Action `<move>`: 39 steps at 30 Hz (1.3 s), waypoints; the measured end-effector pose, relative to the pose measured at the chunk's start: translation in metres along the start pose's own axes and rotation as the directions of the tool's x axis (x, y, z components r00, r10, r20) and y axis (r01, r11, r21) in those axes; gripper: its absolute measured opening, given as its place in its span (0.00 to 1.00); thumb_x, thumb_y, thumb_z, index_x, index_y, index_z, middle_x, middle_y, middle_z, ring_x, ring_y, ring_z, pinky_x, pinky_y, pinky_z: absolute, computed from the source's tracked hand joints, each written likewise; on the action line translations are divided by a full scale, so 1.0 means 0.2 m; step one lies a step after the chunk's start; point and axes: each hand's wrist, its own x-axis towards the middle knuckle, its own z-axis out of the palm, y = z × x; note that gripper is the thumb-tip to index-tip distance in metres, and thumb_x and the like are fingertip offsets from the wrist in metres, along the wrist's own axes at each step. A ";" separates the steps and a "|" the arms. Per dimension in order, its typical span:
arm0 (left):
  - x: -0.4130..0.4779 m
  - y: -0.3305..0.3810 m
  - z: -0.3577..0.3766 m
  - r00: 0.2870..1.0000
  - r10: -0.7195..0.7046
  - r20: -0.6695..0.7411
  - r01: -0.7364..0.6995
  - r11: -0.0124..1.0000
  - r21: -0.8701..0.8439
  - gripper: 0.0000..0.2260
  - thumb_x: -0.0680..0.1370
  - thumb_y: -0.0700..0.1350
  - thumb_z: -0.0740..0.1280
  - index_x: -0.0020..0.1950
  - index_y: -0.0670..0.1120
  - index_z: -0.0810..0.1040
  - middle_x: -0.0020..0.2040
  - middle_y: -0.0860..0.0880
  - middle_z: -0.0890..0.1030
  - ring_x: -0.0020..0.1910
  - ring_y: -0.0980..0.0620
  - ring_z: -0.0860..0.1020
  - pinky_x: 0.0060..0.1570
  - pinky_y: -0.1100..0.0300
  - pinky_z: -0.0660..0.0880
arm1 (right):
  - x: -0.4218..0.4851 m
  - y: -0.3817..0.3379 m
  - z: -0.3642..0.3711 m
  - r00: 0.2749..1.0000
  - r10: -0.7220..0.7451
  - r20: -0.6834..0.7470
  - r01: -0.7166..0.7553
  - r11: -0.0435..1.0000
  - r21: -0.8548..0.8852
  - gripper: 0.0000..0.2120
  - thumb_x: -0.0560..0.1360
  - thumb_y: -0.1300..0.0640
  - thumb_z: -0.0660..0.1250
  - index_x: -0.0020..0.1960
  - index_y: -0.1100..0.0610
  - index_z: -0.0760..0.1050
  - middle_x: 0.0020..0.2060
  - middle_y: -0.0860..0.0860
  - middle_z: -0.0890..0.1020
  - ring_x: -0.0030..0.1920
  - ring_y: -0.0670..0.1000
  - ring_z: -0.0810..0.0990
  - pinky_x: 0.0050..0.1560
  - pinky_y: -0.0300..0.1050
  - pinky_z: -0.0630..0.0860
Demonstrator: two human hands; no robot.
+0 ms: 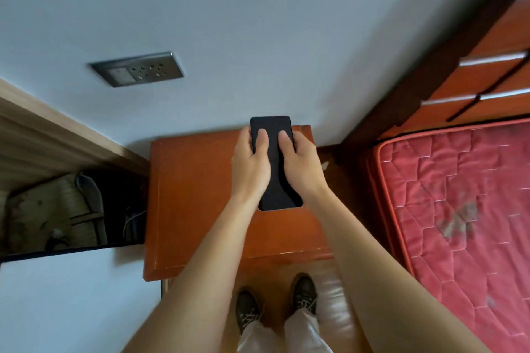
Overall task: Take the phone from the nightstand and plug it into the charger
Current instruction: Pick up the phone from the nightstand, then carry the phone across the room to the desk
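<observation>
A black phone (274,169) with a dark screen is held above the reddish-brown nightstand (189,203), its long side pointing away from me. My left hand (250,165) grips its left edge with the thumb lying on the screen. My right hand (299,165) grips the right edge, thumb also on the screen. A grey wall socket plate (137,69) with several outlets sits on the white wall, up and to the left of the phone. A thin white cable (130,221) shows in the dark gap left of the nightstand. No charger plug is visible.
A bed with a red quilted mattress (459,203) and wooden headboard (470,66) fills the right side. A light wooden desk edge (51,135) runs at the left, with a dark gap (74,209) holding clutter beneath it. My shoes (275,304) stand on the glossy floor.
</observation>
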 end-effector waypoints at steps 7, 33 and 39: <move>-0.40 0.91 0.09 0.933 0.304 0.194 -0.275 0.948 -0.162 0.15 0.89 0.45 0.53 0.69 0.46 0.77 0.59 0.54 0.84 0.57 0.60 0.82 0.55 0.67 0.76 | -0.38 -0.84 -0.50 0.937 -0.212 -0.278 0.251 0.961 0.115 0.19 0.86 0.50 0.58 0.37 0.53 0.65 0.30 0.45 0.72 0.29 0.41 0.70 0.33 0.39 0.67; -3.05 1.43 0.33 -0.106 0.615 0.782 -0.145 0.768 -0.624 0.12 0.88 0.44 0.56 0.56 0.54 0.78 0.48 0.56 0.83 0.48 0.58 0.82 0.47 0.62 0.80 | -3.26 -0.87 -1.40 -0.031 -0.201 -0.979 0.374 0.906 -0.198 0.10 0.86 0.58 0.59 0.59 0.64 0.74 0.49 0.58 0.83 0.47 0.55 0.82 0.54 0.59 0.80; -3.83 1.18 0.30 -0.270 0.556 0.786 -0.044 0.808 -0.587 0.14 0.88 0.45 0.56 0.51 0.57 0.78 0.41 0.63 0.81 0.43 0.62 0.80 0.44 0.65 0.79 | -4.02 -0.54 -1.48 -0.213 -0.132 -0.968 0.345 0.917 -0.201 0.12 0.87 0.58 0.55 0.48 0.55 0.74 0.40 0.46 0.79 0.38 0.40 0.79 0.42 0.36 0.77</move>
